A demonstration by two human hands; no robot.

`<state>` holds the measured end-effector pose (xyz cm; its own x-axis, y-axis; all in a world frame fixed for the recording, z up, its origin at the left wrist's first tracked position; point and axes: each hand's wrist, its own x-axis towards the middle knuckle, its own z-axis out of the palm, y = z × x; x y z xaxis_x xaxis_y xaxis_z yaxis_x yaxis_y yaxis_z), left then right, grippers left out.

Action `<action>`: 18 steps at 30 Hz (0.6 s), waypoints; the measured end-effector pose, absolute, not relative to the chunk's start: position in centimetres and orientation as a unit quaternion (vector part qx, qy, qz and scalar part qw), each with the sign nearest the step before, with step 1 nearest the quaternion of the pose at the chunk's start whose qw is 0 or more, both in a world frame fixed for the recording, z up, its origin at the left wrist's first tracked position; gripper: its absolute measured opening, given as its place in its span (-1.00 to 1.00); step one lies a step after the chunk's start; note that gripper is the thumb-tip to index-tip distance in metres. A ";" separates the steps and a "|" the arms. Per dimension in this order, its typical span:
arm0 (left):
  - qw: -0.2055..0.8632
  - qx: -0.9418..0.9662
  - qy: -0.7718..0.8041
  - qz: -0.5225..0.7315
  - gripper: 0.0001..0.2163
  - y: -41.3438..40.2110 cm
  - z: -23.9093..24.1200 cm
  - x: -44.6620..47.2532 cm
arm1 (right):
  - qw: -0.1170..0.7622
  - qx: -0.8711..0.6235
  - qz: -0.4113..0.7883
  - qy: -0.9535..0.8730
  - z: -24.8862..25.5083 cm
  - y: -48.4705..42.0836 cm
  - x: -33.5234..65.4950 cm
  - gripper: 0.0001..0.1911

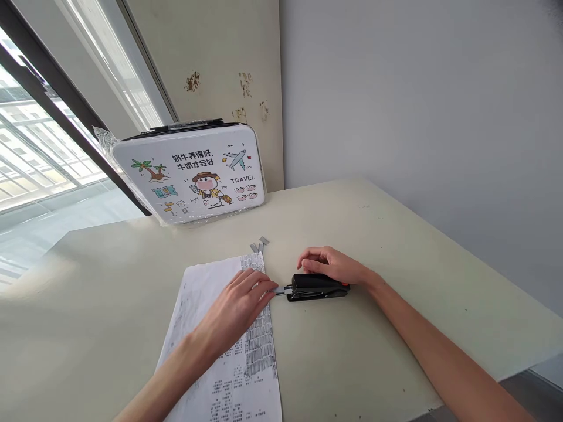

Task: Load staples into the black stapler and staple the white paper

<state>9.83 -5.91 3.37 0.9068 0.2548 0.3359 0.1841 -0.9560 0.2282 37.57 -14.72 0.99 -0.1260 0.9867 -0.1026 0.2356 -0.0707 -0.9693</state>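
Observation:
My left hand (246, 296) is closed, its fingertips pinching a small grey metal piece (280, 290) that looks like a strip of staples. This piece meets the silver front end of a black stapler (317, 285), which lies on its base pointing left. Just beyond the stapler, my right hand (334, 264) rests with loosely curled fingers, thumb and fingers apart and nothing visible between them. Whether its palm touches the stapler I cannot tell. Under my left hand and forearm lies a white printed sheet (197, 287), with rows of dark marks along its right side.
Several loose grey staple strips (260, 244) lie past the sheet's top edge. A white cartoon-printed case (193, 176) in clear plastic stands at the back left of the pale table (396, 234). A window is at the left, a grey wall (396, 105) behind.

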 end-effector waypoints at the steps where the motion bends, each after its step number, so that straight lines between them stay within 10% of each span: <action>1: 0.090 0.973 0.110 0.180 -0.78 -5.9 3.4 9.9 | 0.381 -0.541 0.494 -0.564 1.0 -14.7 37.6 -0.54; 18: 0.048 0.981 0.092 0.166 -0.83 -5.6 3.3 10.0 | 0.389 -0.533 0.504 -0.557 0.9 -14.7 37.4 -0.56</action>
